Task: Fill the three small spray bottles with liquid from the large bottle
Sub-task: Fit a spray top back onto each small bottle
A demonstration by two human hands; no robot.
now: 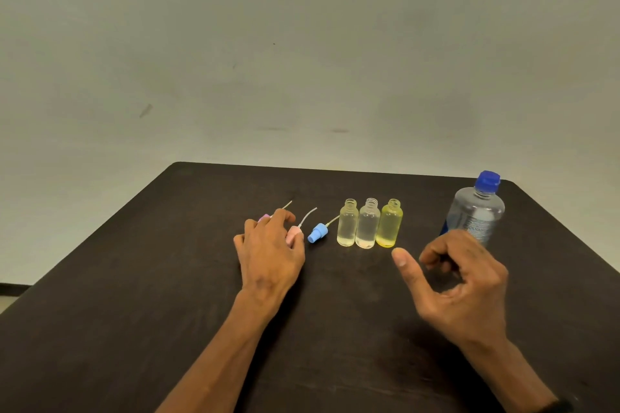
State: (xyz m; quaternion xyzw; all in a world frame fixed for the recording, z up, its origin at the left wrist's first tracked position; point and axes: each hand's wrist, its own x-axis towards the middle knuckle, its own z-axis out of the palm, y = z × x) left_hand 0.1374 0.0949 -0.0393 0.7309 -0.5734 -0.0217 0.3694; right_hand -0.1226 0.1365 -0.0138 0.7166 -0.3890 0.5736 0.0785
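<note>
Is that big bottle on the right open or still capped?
Capped. The big bottle stands upright with its blue cap on; the right hand in front is not gripping it.

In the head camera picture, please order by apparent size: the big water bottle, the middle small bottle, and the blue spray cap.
1. Big water bottle, clearly the largest.
2. Middle small bottle.
3. Blue spray cap, the smallest, without counting its thin tube.
All three stand at similar distance from the camera, so the order seems reliable.
</note>
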